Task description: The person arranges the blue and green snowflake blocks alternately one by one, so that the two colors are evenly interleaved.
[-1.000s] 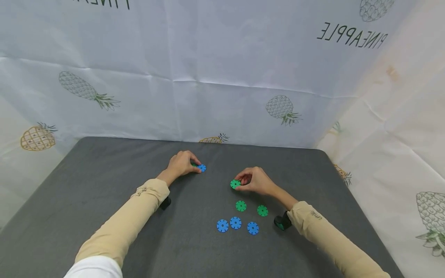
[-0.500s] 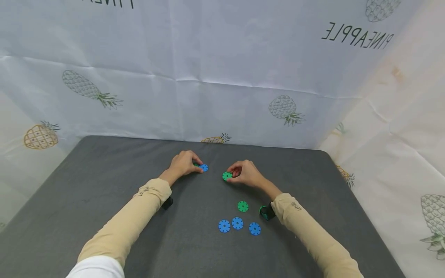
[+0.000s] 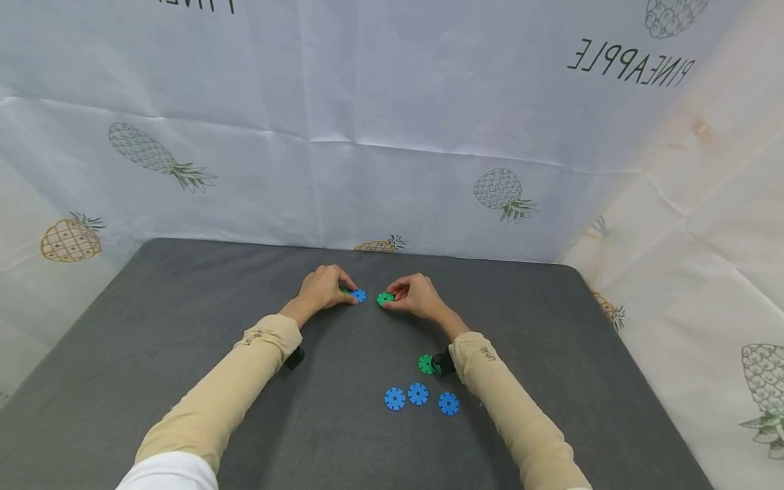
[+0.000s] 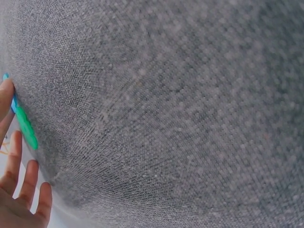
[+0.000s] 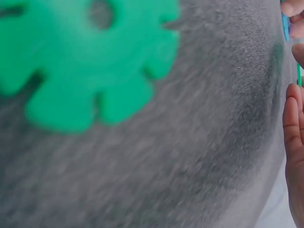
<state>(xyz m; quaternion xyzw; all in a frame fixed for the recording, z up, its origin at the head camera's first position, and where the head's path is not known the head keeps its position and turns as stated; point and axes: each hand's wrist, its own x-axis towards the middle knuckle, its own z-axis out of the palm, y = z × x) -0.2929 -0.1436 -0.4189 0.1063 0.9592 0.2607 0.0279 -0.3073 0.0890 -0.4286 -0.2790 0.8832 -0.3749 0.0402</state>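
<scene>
My left hand pinches a blue notched disc between thumb and forefinger near the back of the table. A green notched disc adjoins the blue one; in the head view the fingers mostly hide it. Facing it from the right, my right hand pinches another green notched disc by its edge. A small gap separates this green disc from the blue one. In the right wrist view a loose green disc looms close to the camera, and the held green disc shows edge-on.
Three blue discs lie in a row nearer the front of the grey table. A green disc lies behind them, partly covered by the right wrist's black camera. A white pineapple-print cloth hangs behind the table.
My right hand has moved left and farther back with its green disc, closer to the left hand's blue disc. The right forearm now covers most of one loose green disc. My left hand stays put.
</scene>
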